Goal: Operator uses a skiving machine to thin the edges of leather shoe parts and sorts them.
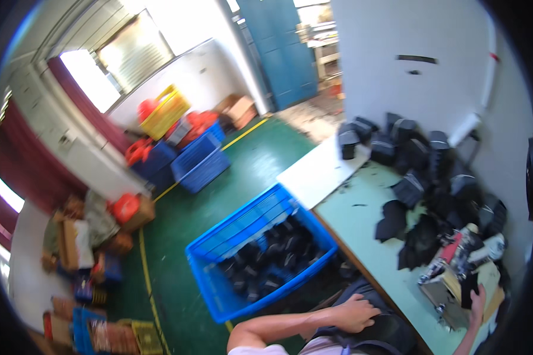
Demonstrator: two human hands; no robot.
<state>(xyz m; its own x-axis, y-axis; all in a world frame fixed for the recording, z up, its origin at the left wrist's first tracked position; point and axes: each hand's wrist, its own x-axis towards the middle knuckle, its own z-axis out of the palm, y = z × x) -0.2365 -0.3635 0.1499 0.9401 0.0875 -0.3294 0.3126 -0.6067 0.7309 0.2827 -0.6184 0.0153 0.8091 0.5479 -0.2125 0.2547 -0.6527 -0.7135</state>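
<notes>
Right now, the right hand [477,300] reaches up from the lower edge onto the worktable, fingers raised against a small black piece [469,290] in front of the machine [448,284]; whether they pinch it or only press it, I cannot tell. The left arm bends sharply at the elbow and crosses the body, and the left hand [356,313] lies palm down on the dark cloth over the lap, its fingers loose and slightly spread. The machine crowds the near right corner of the table [367,222], just beside the right hand. Beyond it, loose black pieces [417,242] lie scattered, and behind these, stacked black bundles [403,145] fill the space along the wall. A white board [320,171] covers the far end of the tabletop. On the green floor, a blue crate [210,275] partly filled with black items stands close against the table's left side. Farther off, a yellow basket [169,112] and blue bins [201,163] with orange things sit below the window, near a blue door [281,53].
</notes>
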